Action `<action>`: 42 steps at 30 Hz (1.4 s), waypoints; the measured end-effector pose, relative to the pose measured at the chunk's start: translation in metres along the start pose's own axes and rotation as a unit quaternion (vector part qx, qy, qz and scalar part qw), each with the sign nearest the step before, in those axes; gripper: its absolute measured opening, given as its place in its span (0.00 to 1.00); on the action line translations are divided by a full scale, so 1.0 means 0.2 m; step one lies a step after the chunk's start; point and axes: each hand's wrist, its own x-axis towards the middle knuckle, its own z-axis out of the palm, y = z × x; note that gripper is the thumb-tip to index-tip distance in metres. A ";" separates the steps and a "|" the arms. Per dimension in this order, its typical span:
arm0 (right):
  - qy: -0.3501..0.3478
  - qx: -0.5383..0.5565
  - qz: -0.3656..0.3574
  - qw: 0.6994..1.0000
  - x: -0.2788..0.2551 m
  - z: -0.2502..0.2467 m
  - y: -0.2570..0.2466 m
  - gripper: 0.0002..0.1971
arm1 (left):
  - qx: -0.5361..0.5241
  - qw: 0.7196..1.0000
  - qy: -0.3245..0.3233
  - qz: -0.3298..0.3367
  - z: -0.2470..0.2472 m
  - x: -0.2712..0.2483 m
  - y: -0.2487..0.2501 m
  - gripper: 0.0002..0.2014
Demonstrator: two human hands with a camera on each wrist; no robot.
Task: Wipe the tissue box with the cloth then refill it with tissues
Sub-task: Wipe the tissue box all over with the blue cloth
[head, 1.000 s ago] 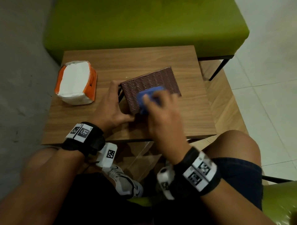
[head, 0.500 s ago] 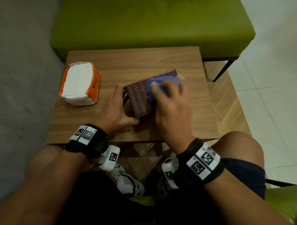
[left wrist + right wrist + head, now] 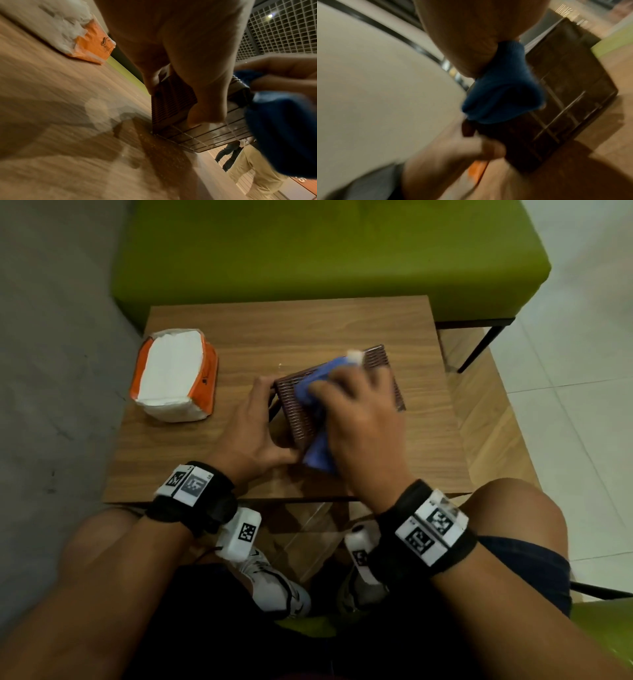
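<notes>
While hands [image 3: 359, 419] press, soft cloth [image 3: 318, 453] drapes ribbed box [image 3: 298, 412].

From the head camera we look steeply down and forward over both forearms onto the wooden table [image 3: 308, 337], with the green bench [image 3: 325, 251] at 12 o'clock and the tissue pack [image 3: 173, 374] at 10 o'clock.

The left wrist camera sits close above the table top [image 3: 60, 121]. We look along the left hand [image 3: 188, 54] at the near corner of the tissue box [image 3: 173, 108], which lies very near the lens.

The right wrist camera faces along the right hand [image 3: 462, 40]; the picture is blurred.

All three views share the tissue box [image 3: 298, 405], the blue cloth [image 3: 318, 453] and the table.
</notes>
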 end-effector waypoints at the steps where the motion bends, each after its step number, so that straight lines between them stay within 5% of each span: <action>1: 0.033 0.010 0.063 0.997 0.03 -0.01 0.05 0.12 | -0.002 1.000 0.000 -0.006 0.00 0.00 -0.01 0.47; 3: 0.054 0.023 0.118 0.991 0.06 -0.03 0.04 0.12 | 0.001 1.000 0.000 -0.015 0.00 0.00 -0.01 0.48; 7: -0.016 -0.003 -0.037 0.999 -0.04 0.02 -0.07 0.11 | 0.001 1.000 -0.003 -0.001 0.00 -0.01 0.02 0.47; 11: 0.048 0.027 0.096 0.994 0.06 -0.02 0.01 0.12 | 0.006 1.000 -0.003 -0.018 0.00 -0.01 0.02 0.50; 15: -0.023 0.008 -0.027 0.999 -0.01 0.02 -0.13 0.09 | -0.003 1.000 0.006 -0.011 0.03 -0.01 0.03 0.46; 20: 0.064 0.061 0.102 0.991 0.06 -0.01 -0.04 0.11 | -0.002 1.000 0.008 -0.006 0.03 -0.01 0.02 0.49; 24: -0.035 0.041 -0.036 0.998 0.01 0.00 -0.14 0.10 | 0.003 1.000 0.010 -0.004 0.04 -0.02 0.03 0.44; 30: 0.066 0.043 0.131 0.988 0.09 -0.05 0.07 0.11 | 0.018 1.000 0.002 -0.017 0.03 -0.01 0.00 0.47; 35: -0.040 0.043 -0.016 0.998 -0.02 0.00 -0.12 0.10 | -0.009 1.000 0.009 -0.007 0.03 -0.01 0.01 0.45; 40: 0.093 0.039 0.180 0.979 0.02 -0.08 0.16 0.11 | 0.006 1.000 -0.014 -0.017 0.01 -0.01 -0.02 0.51; 42: 0.076 0.037 0.153 0.985 0.00 -0.07 0.09 0.10 | -0.004 1.000 -0.023 -0.014 0.01 0.00 -0.01 0.50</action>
